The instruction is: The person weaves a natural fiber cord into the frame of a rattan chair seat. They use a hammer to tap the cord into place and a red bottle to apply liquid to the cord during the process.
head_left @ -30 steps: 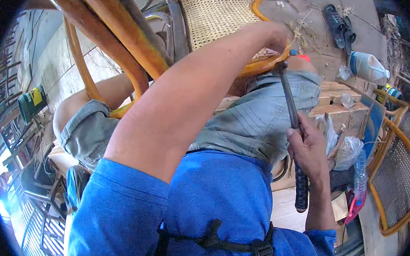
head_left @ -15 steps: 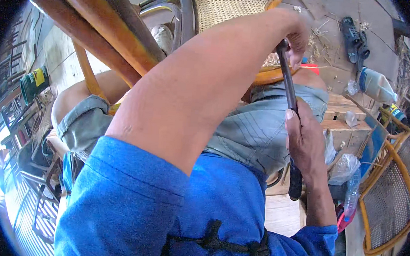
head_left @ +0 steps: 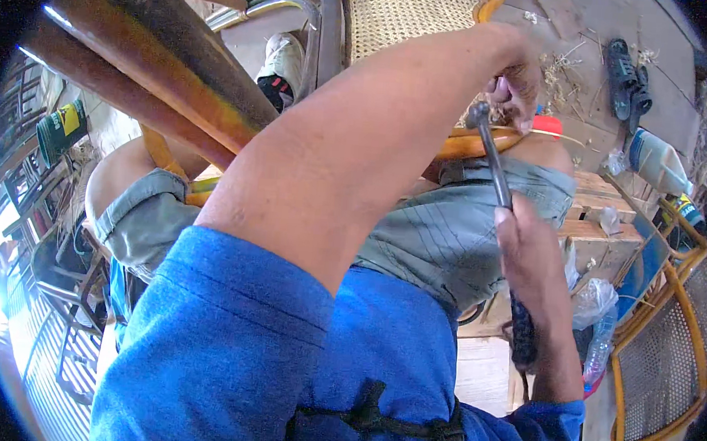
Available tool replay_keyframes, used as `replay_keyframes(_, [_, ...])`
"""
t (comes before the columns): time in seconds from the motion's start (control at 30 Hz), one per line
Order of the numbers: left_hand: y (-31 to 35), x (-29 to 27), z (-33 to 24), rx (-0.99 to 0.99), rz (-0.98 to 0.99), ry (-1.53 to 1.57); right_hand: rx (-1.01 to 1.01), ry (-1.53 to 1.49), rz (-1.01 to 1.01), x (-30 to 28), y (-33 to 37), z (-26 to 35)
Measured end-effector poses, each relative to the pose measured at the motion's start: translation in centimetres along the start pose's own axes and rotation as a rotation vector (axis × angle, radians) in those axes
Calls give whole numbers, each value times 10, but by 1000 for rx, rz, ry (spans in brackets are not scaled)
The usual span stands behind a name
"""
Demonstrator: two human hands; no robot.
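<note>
Rattan chair rim (head_left: 474, 143) pinched by left hand (head_left: 517, 83), right hand (head_left: 535, 266) closed round hammer (head_left: 495, 161), handle end hidden

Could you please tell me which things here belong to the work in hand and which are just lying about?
In use:
- hammer, gripped by the right hand
- rattan chair frame, where the left hand pinches something small
- woven cane seat

Lying about:
- dark sandals
- white bottle
- second cane chair
- plastic bag
</note>
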State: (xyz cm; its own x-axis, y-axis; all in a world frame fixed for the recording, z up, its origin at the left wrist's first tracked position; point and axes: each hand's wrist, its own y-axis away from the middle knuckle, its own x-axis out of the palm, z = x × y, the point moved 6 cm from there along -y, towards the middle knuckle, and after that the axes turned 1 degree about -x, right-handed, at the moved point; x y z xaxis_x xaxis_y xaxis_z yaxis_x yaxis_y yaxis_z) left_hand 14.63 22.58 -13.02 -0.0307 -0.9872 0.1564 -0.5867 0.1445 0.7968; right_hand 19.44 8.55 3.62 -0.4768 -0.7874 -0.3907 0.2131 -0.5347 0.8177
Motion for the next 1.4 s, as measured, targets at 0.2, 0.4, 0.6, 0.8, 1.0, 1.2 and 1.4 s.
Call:
replay_keyframes(0.2, [17,-1,-8,82,-55,-22,-107,-170,-224,-12,13,11])
replay_keyframes(0.4, [10,0,-2,7,-99,36,-49,-97,-126,4,5,-18])
replay_keyframes(0.6, [-44,-12,19,133,-48,74,-146,-195,-240,0,16,1])
replay_keyframes(0.8, [42,5,-18,8,-145,11,-84,-135,-196,-8,10,-5])
replay_keyframes(1.0, [11,6,-6,84,42,117,-48,-30,-186,1,5,-15])
replay_keyframes(1.2, [13,3,-4,117,-58,211,-84,-144,-204,5,10,-12])
replay_keyframes(1.4, [116,0,-13,465,-1247,767,107,-417,-158,3,4,-41])
